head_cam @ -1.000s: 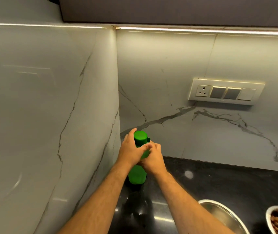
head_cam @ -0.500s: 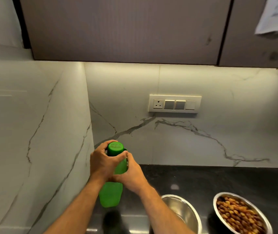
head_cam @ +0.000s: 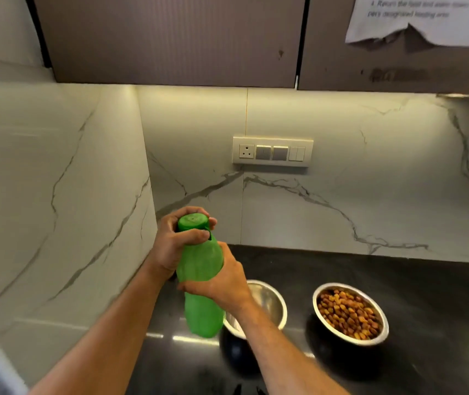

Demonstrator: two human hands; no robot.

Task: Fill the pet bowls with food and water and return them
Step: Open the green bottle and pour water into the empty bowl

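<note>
I hold a green plastic bottle (head_cam: 201,280) upright above the black counter, lifted off it. My left hand (head_cam: 175,243) grips its green cap (head_cam: 192,222) with fingers curled round it. My right hand (head_cam: 223,283) grips the bottle's body at mid-height. Just right of the bottle stands a steel bowl (head_cam: 270,302) that looks empty, partly hidden by my right forearm. Further right, a second steel bowl (head_cam: 320,296) holds brown kibble (head_cam: 349,313).
The black counter (head_cam: 416,315) meets a marble wall on the left (head_cam: 56,212) and a marble backsplash with a switch panel (head_cam: 272,151). Brown cupboards (head_cam: 170,38) hang overhead, with a paper sheet (head_cam: 421,19) taped on the right door.
The bottle has come up off the counter and moved right, toward the empty bowl. My view has swung right, bringing both bowls fully into sight. My hands keep their hold on cap and body.
</note>
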